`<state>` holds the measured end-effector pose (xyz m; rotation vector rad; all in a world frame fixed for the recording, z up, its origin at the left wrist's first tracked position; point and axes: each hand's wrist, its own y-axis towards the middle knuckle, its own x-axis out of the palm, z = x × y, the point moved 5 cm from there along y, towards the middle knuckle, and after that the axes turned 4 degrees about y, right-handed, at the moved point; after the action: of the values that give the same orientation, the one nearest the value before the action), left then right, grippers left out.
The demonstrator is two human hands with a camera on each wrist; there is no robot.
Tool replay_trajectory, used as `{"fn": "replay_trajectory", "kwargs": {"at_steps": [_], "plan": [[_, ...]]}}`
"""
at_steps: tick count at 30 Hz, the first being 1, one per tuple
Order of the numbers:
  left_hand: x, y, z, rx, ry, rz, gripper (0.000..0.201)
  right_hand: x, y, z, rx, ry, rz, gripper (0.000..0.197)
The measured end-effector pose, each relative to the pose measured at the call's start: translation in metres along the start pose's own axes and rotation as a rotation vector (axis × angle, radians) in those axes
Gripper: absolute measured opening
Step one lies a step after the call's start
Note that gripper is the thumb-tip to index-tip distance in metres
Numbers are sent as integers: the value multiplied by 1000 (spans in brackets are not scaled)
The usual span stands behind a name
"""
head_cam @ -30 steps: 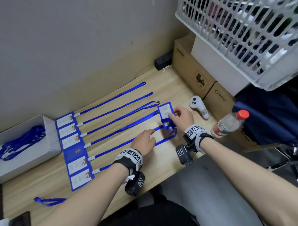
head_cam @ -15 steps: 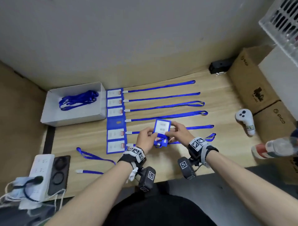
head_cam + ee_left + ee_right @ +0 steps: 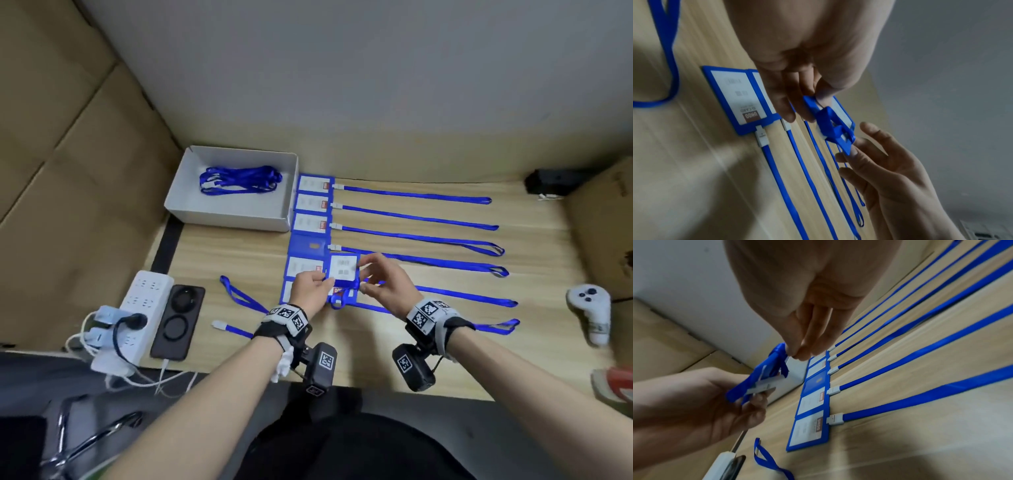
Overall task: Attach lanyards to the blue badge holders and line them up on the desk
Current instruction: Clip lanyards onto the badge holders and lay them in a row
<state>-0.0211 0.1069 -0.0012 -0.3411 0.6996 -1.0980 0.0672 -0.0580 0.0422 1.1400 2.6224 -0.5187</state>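
above the front middle of a wooden desk, two bare hands hold one blue badge holder in the air, its white card facing up. the left hand pinches the holder's lower left edge between thumb and fingers. the right hand pinches its right side with curled fingertips. a blue lanyard is bunched in loops around the holder's lower end, with a white clip hanging there. beneath the hands, six badge holders lie in a column on the desk, each clipped to a lanyard stretched out to the right. to the left, a white box holds a coil of spare lanyards. one loose lanyard lies near the front edge, beside a white power strip and a dark phone. a white game controller rests at far right.
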Motion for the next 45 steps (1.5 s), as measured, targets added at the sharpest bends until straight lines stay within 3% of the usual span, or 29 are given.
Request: {"fn": "replay_trajectory", "kwargs": {"at_steps": [5,11,16,20,25,32,36,38,42,45], "plan": [[-20,2,0,23,-17,-45,15,15,9,-21,-123,-216,-40,15],[-42,3,3,59,-32,-97,8,24,14,-42,-73,-340,-23,24],[-60,3,13,122,6,-154,16,27,19,-56,-50,-314,-26,24],[-77,2,14,109,39,-142,25,34,23,-72,-173,-492,-45,19],[-93,5,11,82,86,-114,18,35,23,-92,-312,-669,-61,6],[-96,2,12,114,133,-167,23,50,19,-97,-381,-764,-147,15],[-92,-2,15,132,160,-227,30,53,19,-95,-334,-836,-162,24],[-92,-5,16,154,174,-249,23,52,19,-99,-277,-825,-124,23],[-95,-9,14,189,167,-276,23,40,22,-90,-49,-697,77,16],[-94,-13,10,231,134,-307,11,35,21,-67,170,-529,166,28]]}}
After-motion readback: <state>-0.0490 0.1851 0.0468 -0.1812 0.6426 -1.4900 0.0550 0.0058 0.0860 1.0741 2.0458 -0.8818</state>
